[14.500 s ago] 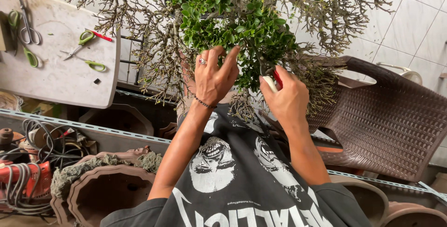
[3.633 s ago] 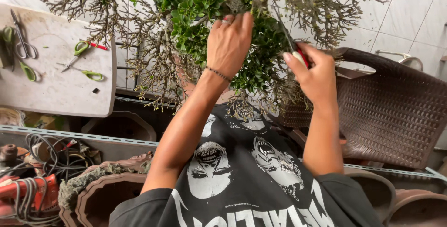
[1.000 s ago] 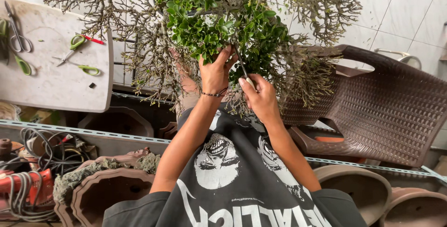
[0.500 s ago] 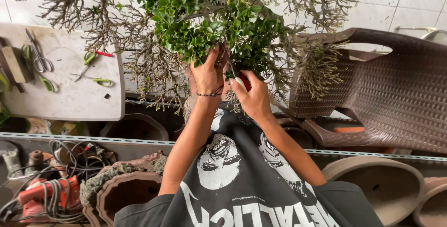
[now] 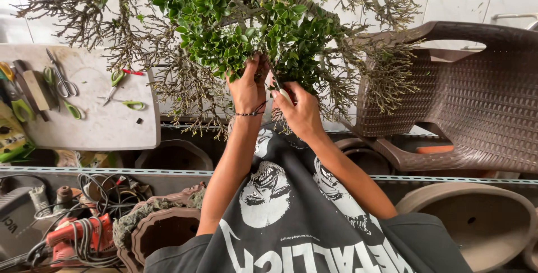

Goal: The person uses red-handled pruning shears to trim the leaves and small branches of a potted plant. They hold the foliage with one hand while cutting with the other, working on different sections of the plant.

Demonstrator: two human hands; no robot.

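Right now, in the head view, both your hands are raised into the bonsai tree (image 5: 235, 32), at the lower edge of its green leafy clump. Your left hand (image 5: 246, 85) has its fingers closed together on a bunch of small leaves and twigs, pinching it and steadying it. Your right hand (image 5: 300, 110) sits just beside the left one, curled shut round the pale handle of a pair of pruning scissors (image 5: 276, 82), whose dark blades point up into the foliage right next to your left fingertips. Whether the blades are parted or closed you cannot tell from here; leaves cover them.

Left of the tree, a white worktop (image 5: 106, 121) carries green-handled shears (image 5: 120, 91), a pair of metal scissors (image 5: 61, 79) and other small tools. Right of the tree stands a brown woven plastic chair (image 5: 465, 99). Below the tree, by your arms, are empty clay bonsai pots (image 5: 476, 222) and a red power tool (image 5: 73, 234) tangled in cable.

The risk is closeness: the blades work almost touching your left fingers, so a blind snip could nick skin or take a healthy green shoot. The dense leaves hide the cutting point, and a tug on the held twig could snap brittle bare branches nearby.
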